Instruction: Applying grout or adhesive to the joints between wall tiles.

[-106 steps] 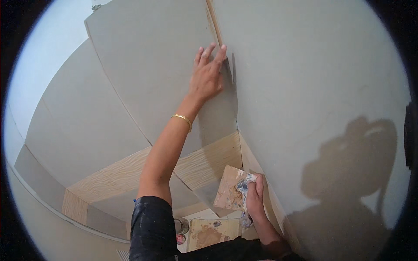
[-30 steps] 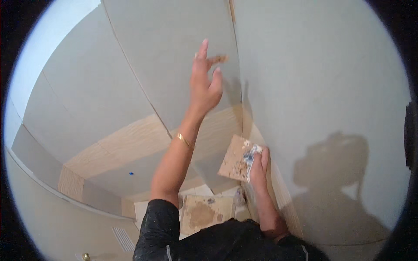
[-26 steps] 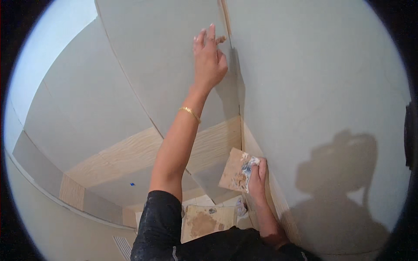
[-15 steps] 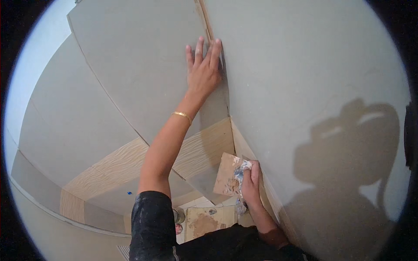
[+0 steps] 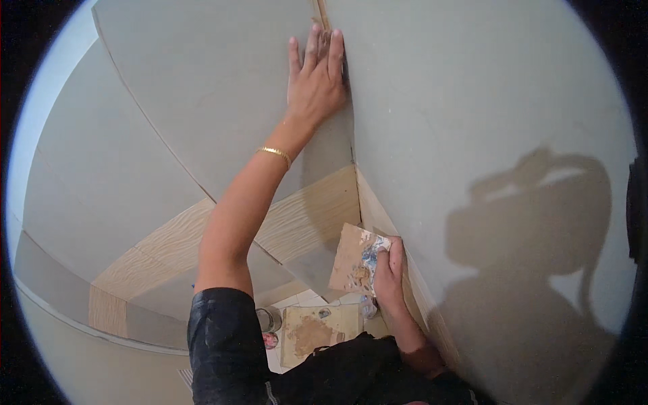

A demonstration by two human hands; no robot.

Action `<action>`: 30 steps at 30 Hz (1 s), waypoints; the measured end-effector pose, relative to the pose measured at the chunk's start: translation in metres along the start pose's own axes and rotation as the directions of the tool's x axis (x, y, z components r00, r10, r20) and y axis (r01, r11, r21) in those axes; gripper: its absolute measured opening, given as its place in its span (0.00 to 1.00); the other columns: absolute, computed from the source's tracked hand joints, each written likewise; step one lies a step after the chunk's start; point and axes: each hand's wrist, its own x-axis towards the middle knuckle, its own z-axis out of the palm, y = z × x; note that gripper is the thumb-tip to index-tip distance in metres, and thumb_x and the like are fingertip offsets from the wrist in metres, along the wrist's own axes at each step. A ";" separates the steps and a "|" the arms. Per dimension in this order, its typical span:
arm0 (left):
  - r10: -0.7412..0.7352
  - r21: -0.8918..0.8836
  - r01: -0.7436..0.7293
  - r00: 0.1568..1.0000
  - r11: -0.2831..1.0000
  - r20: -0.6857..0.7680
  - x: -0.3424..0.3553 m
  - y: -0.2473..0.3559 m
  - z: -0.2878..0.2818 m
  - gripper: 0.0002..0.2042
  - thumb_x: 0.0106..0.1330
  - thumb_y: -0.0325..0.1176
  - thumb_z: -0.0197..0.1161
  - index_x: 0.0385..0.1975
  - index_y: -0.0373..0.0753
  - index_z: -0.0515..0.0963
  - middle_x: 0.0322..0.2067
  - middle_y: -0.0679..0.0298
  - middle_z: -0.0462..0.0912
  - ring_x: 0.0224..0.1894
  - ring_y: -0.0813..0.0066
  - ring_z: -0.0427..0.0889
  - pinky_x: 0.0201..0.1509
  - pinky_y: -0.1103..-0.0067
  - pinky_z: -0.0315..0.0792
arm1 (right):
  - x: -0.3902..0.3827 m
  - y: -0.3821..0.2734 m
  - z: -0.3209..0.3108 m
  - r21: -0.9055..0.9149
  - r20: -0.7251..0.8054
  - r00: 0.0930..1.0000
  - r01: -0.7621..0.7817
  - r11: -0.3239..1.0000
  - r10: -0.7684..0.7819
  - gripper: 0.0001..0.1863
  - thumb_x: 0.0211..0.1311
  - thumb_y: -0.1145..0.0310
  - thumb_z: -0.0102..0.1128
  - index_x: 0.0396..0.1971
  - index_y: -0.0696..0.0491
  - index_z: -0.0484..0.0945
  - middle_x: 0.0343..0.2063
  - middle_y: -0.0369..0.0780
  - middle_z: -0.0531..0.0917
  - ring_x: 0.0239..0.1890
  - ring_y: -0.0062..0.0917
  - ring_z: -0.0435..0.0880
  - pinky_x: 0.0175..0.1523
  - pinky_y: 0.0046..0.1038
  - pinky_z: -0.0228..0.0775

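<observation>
My left hand (image 5: 316, 84) is high up, its fingers stretched out and spread against the grey tiled wall (image 5: 196, 88), right at the corner seam. A tan strip of filler (image 5: 322, 13) runs along that seam above the fingertips. Whether anything lies beneath the fingers is hidden. Lower down, my right hand (image 5: 389, 273) grips a flat tan square of board (image 5: 346, 256) by its right edge, thumb on top. Smears of white and blue-grey and a small lump of brown paste (image 5: 362, 275) lie on this board.
A smooth grey wall (image 5: 418, 121) stands close on the right, carrying my shadow. Cream wavy tiles (image 5: 310, 223) band the left wall. On the floor sit a paste-smeared board (image 5: 351, 324), a round container (image 5: 268, 318) and a clear plastic item (image 5: 368, 307).
My left hand has slid up along the corner seam, fingers still spread. The board in my right hand appears slightly higher, and the whole view has shifted a little.
</observation>
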 end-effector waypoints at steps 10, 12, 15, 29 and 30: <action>0.038 -0.010 -0.038 0.999 0.999 0.038 0.021 -0.017 -0.034 0.42 0.52 0.28 0.58 0.70 0.38 0.47 0.55 0.58 0.75 0.72 0.56 0.51 0.72 0.50 0.39 | 0.000 -0.006 0.000 0.073 0.017 0.999 -0.033 0.997 0.031 0.09 0.65 0.73 0.39 0.42 0.59 0.64 0.35 0.45 0.71 0.40 0.29 0.71 0.50 0.33 0.64; 0.001 -0.024 -0.003 0.993 1.000 -0.120 0.045 -0.027 -0.033 0.39 0.51 0.28 0.57 0.68 0.40 0.53 0.52 0.58 0.77 0.69 0.55 0.56 0.71 0.50 0.42 | 0.000 -0.004 0.000 0.075 0.003 1.000 0.020 0.997 -0.021 0.08 0.66 0.73 0.39 0.42 0.59 0.64 0.34 0.44 0.71 0.38 0.28 0.71 0.49 0.32 0.65; -0.007 0.016 0.007 1.000 1.000 0.014 0.052 -0.029 -0.020 0.33 0.60 0.23 0.48 0.69 0.34 0.50 0.67 0.50 0.58 0.72 0.51 0.49 0.74 0.59 0.39 | 0.000 0.002 0.000 0.033 -0.005 0.999 0.047 0.998 -0.047 0.09 0.65 0.74 0.39 0.43 0.58 0.64 0.35 0.45 0.71 0.38 0.30 0.72 0.48 0.33 0.65; 0.124 -0.064 -0.122 0.992 0.990 0.033 0.005 -0.031 -0.018 0.39 0.53 0.28 0.57 0.69 0.41 0.51 0.55 0.56 0.75 0.70 0.56 0.55 0.74 0.55 0.39 | 0.000 -0.003 0.001 0.054 0.022 0.999 -0.048 0.997 0.047 0.09 0.66 0.72 0.38 0.43 0.57 0.63 0.32 0.45 0.73 0.34 0.32 0.73 0.43 0.34 0.66; 0.058 -0.028 -0.061 0.995 0.998 -0.085 0.016 -0.035 -0.016 0.39 0.53 0.28 0.57 0.69 0.41 0.52 0.55 0.55 0.74 0.70 0.56 0.56 0.74 0.55 0.39 | 0.000 -0.003 0.000 0.041 0.013 1.000 -0.028 0.999 0.027 0.09 0.66 0.72 0.38 0.43 0.56 0.64 0.31 0.44 0.73 0.33 0.31 0.73 0.42 0.33 0.67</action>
